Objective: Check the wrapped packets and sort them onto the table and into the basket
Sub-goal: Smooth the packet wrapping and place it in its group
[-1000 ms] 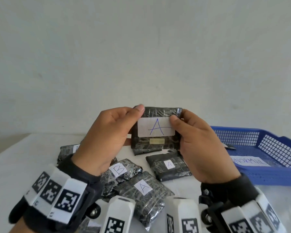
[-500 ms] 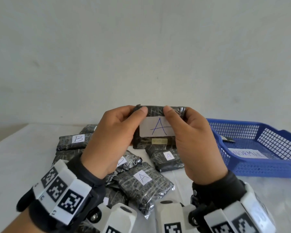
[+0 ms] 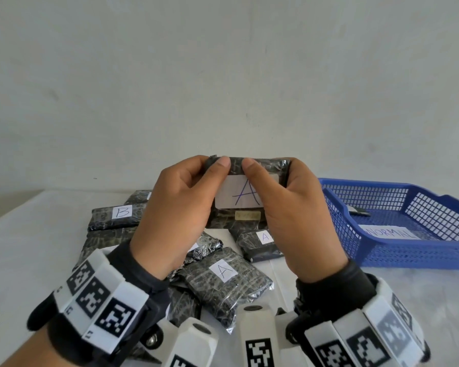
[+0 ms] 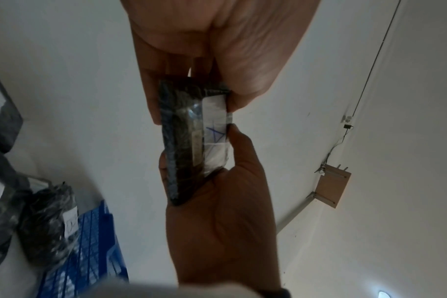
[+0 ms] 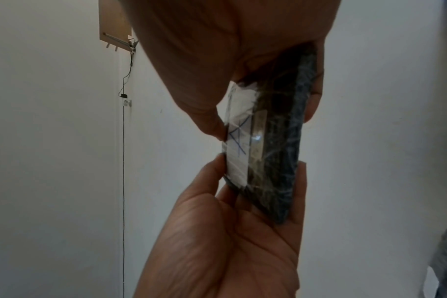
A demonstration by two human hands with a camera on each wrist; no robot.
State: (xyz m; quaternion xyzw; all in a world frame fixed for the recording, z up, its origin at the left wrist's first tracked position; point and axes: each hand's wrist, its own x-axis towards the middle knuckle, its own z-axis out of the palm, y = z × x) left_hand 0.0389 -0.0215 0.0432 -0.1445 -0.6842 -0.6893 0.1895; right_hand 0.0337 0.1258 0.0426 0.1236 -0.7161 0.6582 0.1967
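Observation:
I hold one black film-wrapped packet upright above the pile, its white label marked "A" facing me. My left hand grips its left end and my right hand its right end. Both thumbs press side by side on the top edge and the fingers curl behind. In the left wrist view the packet shows edge-on between the left hand and the right hand. It is seen the same way in the right wrist view, the packet pinched from both ends. The blue mesh basket stands to the right.
Several wrapped packets lie heaped on the white table under my hands, among them one marked "B" and two marked "A". The basket holds a paper label and a dark item. A plain wall stands behind.
Both thumbs have slid from the sides of the label to meet at the packet's top edge. The packet has stayed up in front of me, between both hands.

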